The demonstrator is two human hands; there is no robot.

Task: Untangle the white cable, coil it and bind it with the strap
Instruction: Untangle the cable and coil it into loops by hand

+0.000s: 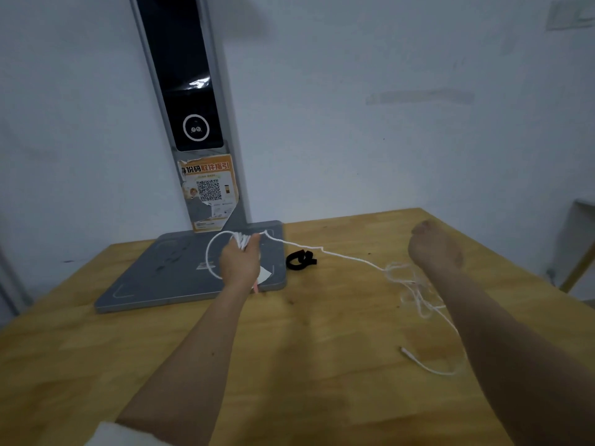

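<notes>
Left hand [240, 262] gripping gathered loops of white cable [341, 256] above grey scanner base [154, 278]; right hand [434, 246] fingers curled, grip unclear. Loose cable trailing right into tangle on desk [289, 365]. Black strap [301, 259] just beside base.

A grey scanner stand [180, 272] with an orange QR sticker [209, 191] sits on the wooden table [289, 365].
</notes>
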